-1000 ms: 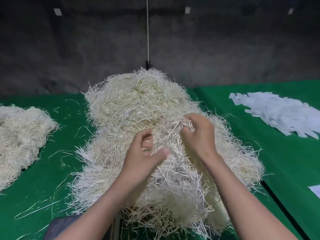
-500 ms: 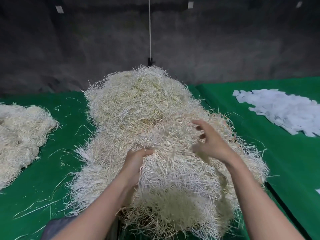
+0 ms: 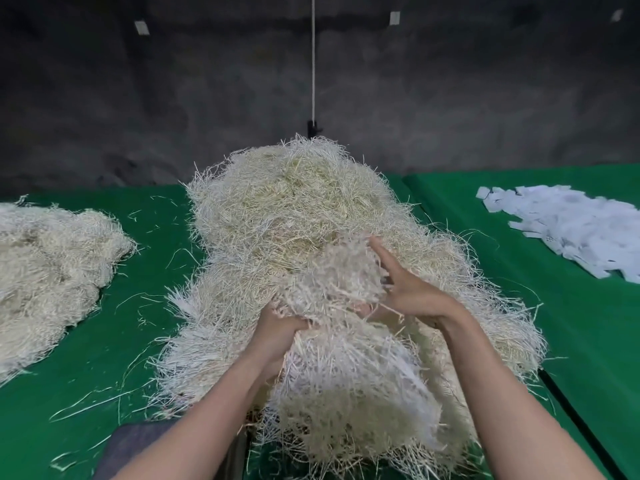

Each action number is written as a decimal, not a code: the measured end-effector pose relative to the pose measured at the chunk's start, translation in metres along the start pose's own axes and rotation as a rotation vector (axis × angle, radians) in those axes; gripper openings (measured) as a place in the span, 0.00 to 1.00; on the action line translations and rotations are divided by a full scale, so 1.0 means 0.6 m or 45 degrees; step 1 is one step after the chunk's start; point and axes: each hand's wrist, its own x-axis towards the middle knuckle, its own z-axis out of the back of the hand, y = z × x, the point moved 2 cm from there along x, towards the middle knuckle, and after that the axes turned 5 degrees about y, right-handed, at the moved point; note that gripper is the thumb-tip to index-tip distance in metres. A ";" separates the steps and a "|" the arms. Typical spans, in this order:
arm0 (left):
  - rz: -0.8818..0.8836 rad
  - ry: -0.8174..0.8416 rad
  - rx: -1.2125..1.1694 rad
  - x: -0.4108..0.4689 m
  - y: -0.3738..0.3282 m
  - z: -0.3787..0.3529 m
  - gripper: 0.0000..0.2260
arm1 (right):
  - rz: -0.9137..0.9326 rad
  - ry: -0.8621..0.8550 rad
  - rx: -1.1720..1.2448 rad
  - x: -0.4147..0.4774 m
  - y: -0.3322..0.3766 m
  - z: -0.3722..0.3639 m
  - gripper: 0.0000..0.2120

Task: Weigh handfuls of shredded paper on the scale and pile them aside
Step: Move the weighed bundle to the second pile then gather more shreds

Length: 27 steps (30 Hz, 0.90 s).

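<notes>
A big heap of cream shredded paper (image 3: 294, 209) covers the middle of the green table (image 3: 138, 341). A loose clump of shreds (image 3: 332, 275) is lifted at the heap's near side between my hands. My left hand (image 3: 277, 330) is buried in the shreds from below and grips the clump's lower edge. My right hand (image 3: 405, 285) lies against the clump's right side with fingers stretched out and spread. A second, lower pile of shredded paper (image 3: 48, 265) lies at the left edge. No scale is visible; a dark flat object (image 3: 138, 445) peeks out at the bottom under my left forearm.
White paper slips (image 3: 571, 223) lie scattered on the green cloth at the right. A dark gap (image 3: 581, 420) between two tables runs along the heap's right side. A thin white cord (image 3: 313, 64) hangs before the dark back wall. Stray strands litter the cloth on the left.
My hands have pulled a clump of shreds up from the near part of the heap. My right hand opened and spread its fingers; my left hand sank under the clump.
</notes>
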 end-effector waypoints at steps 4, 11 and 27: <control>0.024 0.028 -0.027 0.000 0.024 -0.001 0.44 | -0.411 0.108 -0.168 0.004 -0.045 -0.050 0.43; 0.024 0.069 0.494 -0.013 0.083 -0.051 0.42 | -0.273 -0.482 0.597 0.024 0.017 0.002 0.11; -0.355 0.361 0.475 -0.052 -0.144 -0.045 0.49 | -0.066 -0.181 0.204 0.030 0.174 0.003 0.14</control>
